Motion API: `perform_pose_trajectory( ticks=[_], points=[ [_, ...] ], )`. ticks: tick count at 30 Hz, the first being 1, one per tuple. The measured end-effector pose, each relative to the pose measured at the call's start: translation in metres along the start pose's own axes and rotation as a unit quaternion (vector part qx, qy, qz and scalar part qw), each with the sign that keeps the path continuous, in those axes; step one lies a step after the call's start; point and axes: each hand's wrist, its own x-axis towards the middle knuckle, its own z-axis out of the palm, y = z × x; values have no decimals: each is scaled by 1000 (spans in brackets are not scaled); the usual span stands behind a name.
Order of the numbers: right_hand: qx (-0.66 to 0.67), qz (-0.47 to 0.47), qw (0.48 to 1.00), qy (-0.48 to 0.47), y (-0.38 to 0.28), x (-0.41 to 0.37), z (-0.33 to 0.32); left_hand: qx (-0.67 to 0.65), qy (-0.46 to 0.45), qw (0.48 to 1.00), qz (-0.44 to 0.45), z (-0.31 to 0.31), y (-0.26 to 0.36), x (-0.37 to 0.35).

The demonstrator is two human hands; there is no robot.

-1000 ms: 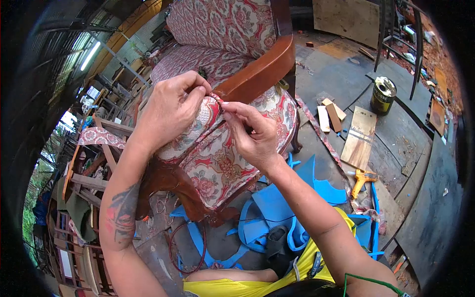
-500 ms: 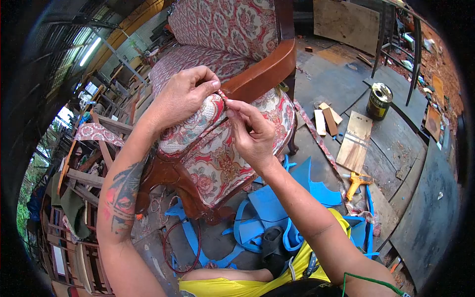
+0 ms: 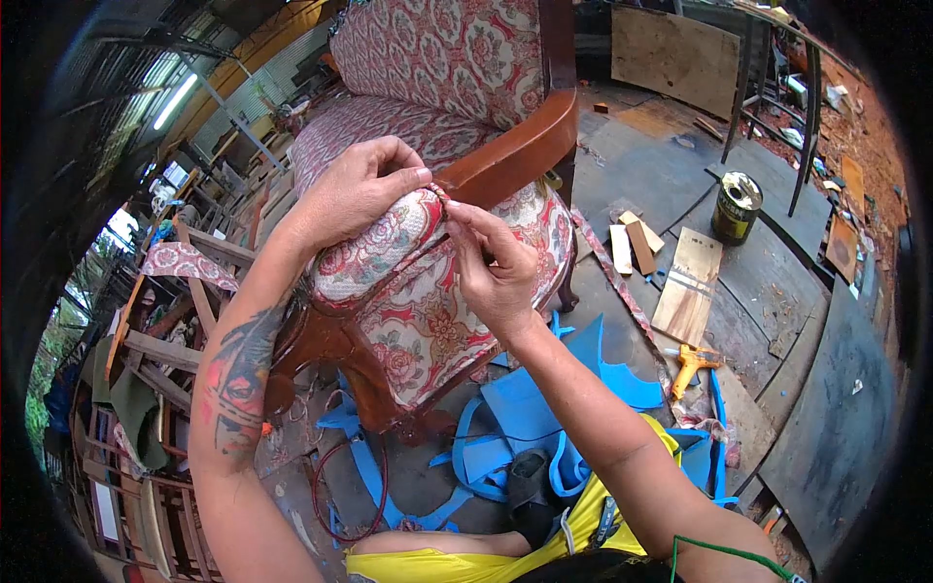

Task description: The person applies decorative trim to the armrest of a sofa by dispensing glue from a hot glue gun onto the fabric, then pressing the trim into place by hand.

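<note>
A sofa with floral upholstery (image 3: 403,355) and a varnished wooden armrest (image 3: 515,151) stands in front of me. On the front of its padded arm (image 3: 374,253), a narrow strip of patterned fabric trim (image 3: 439,193) follows the rounded edge. My left hand (image 3: 360,189) rests over the top of the padding, thumb and forefinger closed at the upper end of the trim. Just below and to the right, my right hand (image 3: 498,267) pinches the trim at the edge with its fingertips. The fingers partly cover the strip.
Blue foam offcuts (image 3: 525,403) lie on the floor by my leg. A yellow glue gun (image 3: 692,367), wooden boards (image 3: 688,282) and an open can (image 3: 737,206) are to the right. A long fabric strip (image 3: 607,257) trails beside the sofa. Wooden frames (image 3: 160,355) stand at left.
Both hands keep their hold at the trim. The right fingertips have shifted slightly down along the edge and closer to the padding. The view has moved a little.
</note>
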Motion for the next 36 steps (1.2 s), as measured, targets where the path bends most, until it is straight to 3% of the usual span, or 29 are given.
perform_pose_trajectory(
  ticks=[4, 10, 14, 16, 20, 22, 25, 32, 36],
  points=[
    [6, 9, 1000, -10, -2, 1, -2, -45, -4, 999, -5, 3, -9, 3],
    [-9, -4, 1000, -18, 0, 3, -4, -84, 31, 994, 66, 10, -3, 2],
    [-15, -28, 999, -4, -3, 4, -3, -2, 68, 993, 96, 10, 3, 2],
    [-85, 98, 991, -36, -13, 1, -10, 6, 73, 991, 112, 10, 5, 2],
    [-63, 63, 995, -43, -15, 3, -9, 69, 110, 983, 131, 11, 11, -1],
    [-40, -36, 998, -12, -7, 6, -4, 81, 116, 980, 138, 12, 12, -2],
    [-52, -74, 996, -16, 1, 6, -4, 102, 123, 975, 153, 11, 16, -3],
    [-56, -60, 997, -15, -2, 5, -4, 110, 95, 983, 115, 12, 21, -5],
    [-62, 7, 998, 4, -9, -1, -2, 118, 93, 982, 118, 11, 16, -3]
  ],
)
